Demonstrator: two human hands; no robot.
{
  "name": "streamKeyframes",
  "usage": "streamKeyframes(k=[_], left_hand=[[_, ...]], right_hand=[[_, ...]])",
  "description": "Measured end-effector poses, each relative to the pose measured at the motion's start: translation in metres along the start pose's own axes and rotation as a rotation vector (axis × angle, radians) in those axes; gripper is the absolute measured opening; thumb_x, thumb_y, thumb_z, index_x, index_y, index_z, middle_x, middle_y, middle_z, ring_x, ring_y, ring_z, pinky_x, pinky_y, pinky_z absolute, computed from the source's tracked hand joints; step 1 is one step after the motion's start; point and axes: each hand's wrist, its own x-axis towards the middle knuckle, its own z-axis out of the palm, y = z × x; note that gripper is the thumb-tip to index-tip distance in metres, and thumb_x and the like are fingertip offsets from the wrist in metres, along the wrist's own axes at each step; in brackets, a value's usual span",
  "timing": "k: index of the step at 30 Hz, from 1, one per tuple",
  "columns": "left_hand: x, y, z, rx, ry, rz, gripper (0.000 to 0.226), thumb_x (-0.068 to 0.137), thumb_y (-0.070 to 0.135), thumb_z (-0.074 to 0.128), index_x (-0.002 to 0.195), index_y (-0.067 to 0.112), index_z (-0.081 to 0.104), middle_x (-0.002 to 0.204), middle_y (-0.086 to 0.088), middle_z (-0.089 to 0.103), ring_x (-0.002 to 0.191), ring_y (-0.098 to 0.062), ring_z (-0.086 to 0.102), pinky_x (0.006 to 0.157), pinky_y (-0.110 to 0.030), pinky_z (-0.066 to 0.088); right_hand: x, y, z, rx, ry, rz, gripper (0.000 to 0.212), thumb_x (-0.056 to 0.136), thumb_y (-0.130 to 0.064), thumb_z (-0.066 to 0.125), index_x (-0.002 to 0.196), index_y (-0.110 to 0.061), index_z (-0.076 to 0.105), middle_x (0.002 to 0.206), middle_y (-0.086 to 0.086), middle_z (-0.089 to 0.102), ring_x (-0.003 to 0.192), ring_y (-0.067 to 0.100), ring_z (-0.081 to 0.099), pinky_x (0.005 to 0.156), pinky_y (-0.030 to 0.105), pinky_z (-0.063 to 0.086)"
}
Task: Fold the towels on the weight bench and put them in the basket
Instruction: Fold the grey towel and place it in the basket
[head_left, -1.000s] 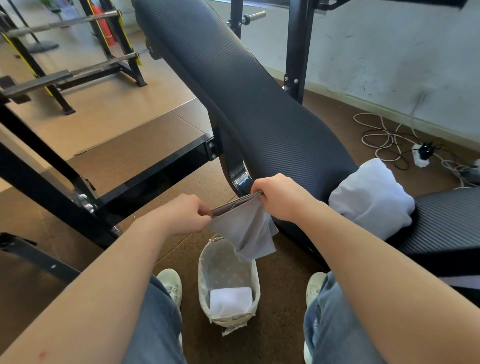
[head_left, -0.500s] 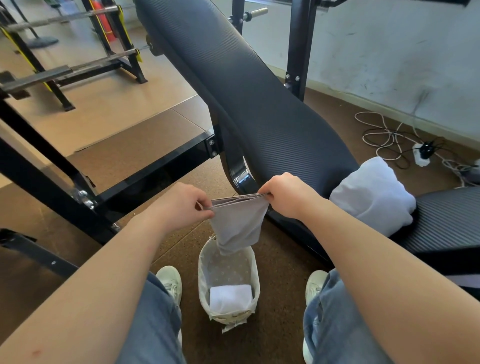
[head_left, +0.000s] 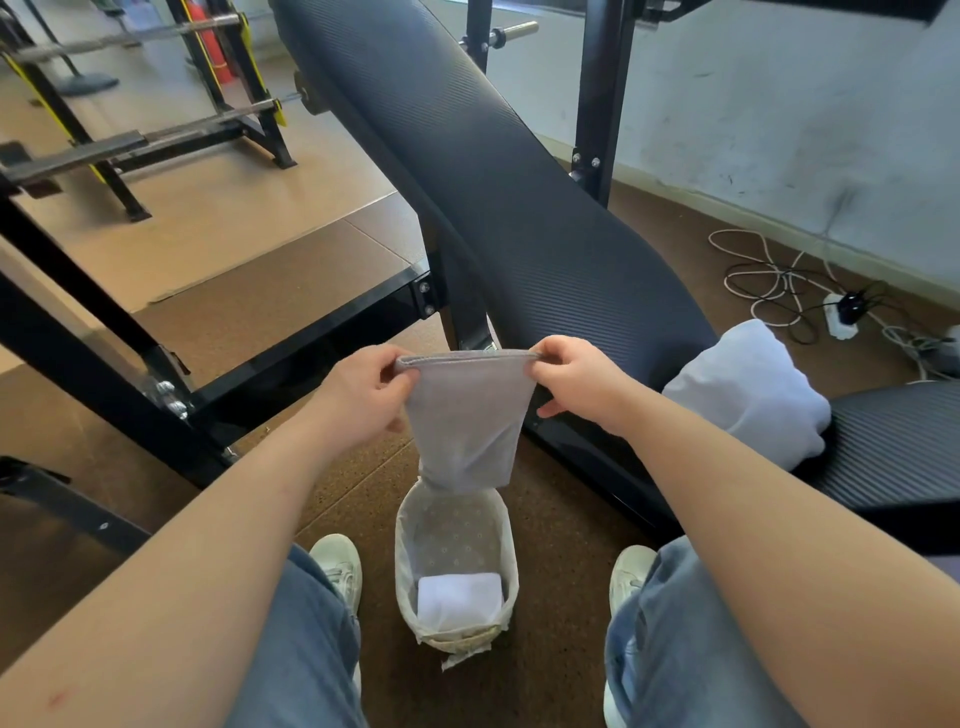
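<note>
A folded grey towel (head_left: 465, 423) hangs in the air above the basket (head_left: 402, 551), which stands on the floor between my feet. My left hand (head_left: 363, 395) pinches its top left corner and my right hand (head_left: 574, 382) pinches its top right corner, so the top edge is stretched flat. Inside the basket lies a folded white towel (head_left: 460, 597). Another white towel (head_left: 748, 389), bunched up, rests on the black weight bench (head_left: 519, 208) to my right.
The bench's black steel frame (head_left: 311, 332) crosses the brown floor at left. White cables and a power strip (head_left: 841, 312) lie on the floor by the wall at right. Barbell racks (head_left: 156, 130) stand at far left.
My hands have moved apart and lifted, pulling the grey towel's top edge taut and wider. The towel now hangs flat over the basket instead of sagging.
</note>
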Motion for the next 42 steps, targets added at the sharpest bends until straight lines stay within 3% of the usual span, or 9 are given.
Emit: streamKeyframes(k=[5,13,17,23,25,28,33,37,42], left_hand=[[0.004,0.007,0.004,-0.478,-0.032,-0.148,0.026,0.108,0.035,0.043,0.128,0.021,0.054,0.13,0.0,0.053,0.116,-0.024,0.059,0.077,-0.047,0.064],[0.011,0.006,0.005,-0.534,0.03,-0.17,0.038,0.096,0.018,0.069,0.132,0.017,0.056,0.121,-0.004,0.066,0.112,-0.023,0.067,0.087,-0.041,0.062],[0.011,0.008,0.008,-0.442,0.127,-0.184,0.022,0.099,0.02,0.066,0.114,0.026,0.052,0.11,-0.005,0.066,0.099,-0.026,0.069,0.076,-0.046,0.064],[0.01,0.009,0.008,-0.437,0.224,-0.15,0.016,0.103,0.019,0.058,0.093,0.03,0.051,0.109,-0.008,0.065,0.098,-0.026,0.067,0.068,-0.037,0.064],[0.01,0.01,0.009,-0.458,0.162,-0.125,0.024,0.105,0.01,0.05,0.088,0.024,0.06,0.115,-0.007,0.062,0.106,-0.027,0.063,0.073,-0.04,0.065],[0.009,0.013,0.008,-0.458,0.075,-0.107,0.038,0.102,-0.001,0.042,0.095,0.019,0.074,0.126,-0.003,0.056,0.113,-0.026,0.059,0.082,-0.041,0.063],[0.006,0.009,0.004,-0.247,-0.065,-0.04,0.055,0.085,0.003,0.074,0.132,0.03,0.065,0.129,0.0,0.06,0.112,-0.02,0.063,0.095,-0.041,0.058],[0.003,0.012,0.014,0.068,-0.048,-0.02,0.069,0.085,0.007,0.077,0.146,0.03,0.055,0.14,-0.003,0.055,0.122,-0.025,0.057,0.102,-0.034,0.049],[0.006,0.004,0.018,0.232,0.057,0.052,0.043,0.095,0.014,0.069,0.135,0.028,0.065,0.13,-0.002,0.065,0.118,-0.021,0.057,0.094,-0.03,0.044]], right_hand=[[-0.001,-0.011,0.002,0.549,-0.088,0.054,0.021,0.11,-0.026,0.046,0.124,-0.016,0.058,0.129,0.008,0.06,0.119,0.026,0.063,0.085,0.044,0.063],[0.002,-0.01,0.002,0.531,0.017,0.044,0.026,0.1,-0.011,0.065,0.125,-0.01,0.059,0.123,0.01,0.065,0.108,0.026,0.07,0.082,0.039,0.064],[0.003,-0.008,0.005,0.431,0.159,0.027,0.027,0.099,-0.015,0.067,0.119,-0.02,0.049,0.101,0.015,0.067,0.078,0.022,0.071,0.063,0.034,0.062],[0.003,-0.009,0.009,0.291,0.186,-0.064,0.016,0.104,-0.018,0.058,0.099,-0.027,0.07,0.094,0.002,0.069,0.054,0.014,0.059,0.057,0.038,0.058],[0.001,-0.012,0.012,0.286,0.192,-0.083,0.036,0.104,-0.009,0.049,0.095,-0.029,0.078,0.101,-0.003,0.069,0.065,0.02,0.061,0.062,0.047,0.059],[-0.003,-0.016,0.01,0.238,0.153,-0.094,0.044,0.101,-0.002,0.044,0.107,-0.029,0.078,0.108,-0.004,0.066,0.081,0.02,0.062,0.069,0.037,0.059],[-0.003,-0.011,0.004,-0.159,0.017,-0.145,0.064,0.087,-0.008,0.071,0.145,-0.031,0.056,0.131,-0.003,0.05,0.116,0.016,0.052,0.093,0.026,0.045],[0.0,-0.008,0.009,-0.368,0.03,-0.223,0.056,0.093,-0.008,0.065,0.144,-0.029,0.057,0.117,-0.002,0.046,0.11,0.017,0.047,0.09,0.023,0.037],[0.003,-0.006,0.013,-0.451,0.004,-0.207,0.049,0.097,-0.003,0.055,0.138,-0.029,0.064,0.119,0.001,0.053,0.11,0.021,0.051,0.09,0.027,0.042]])
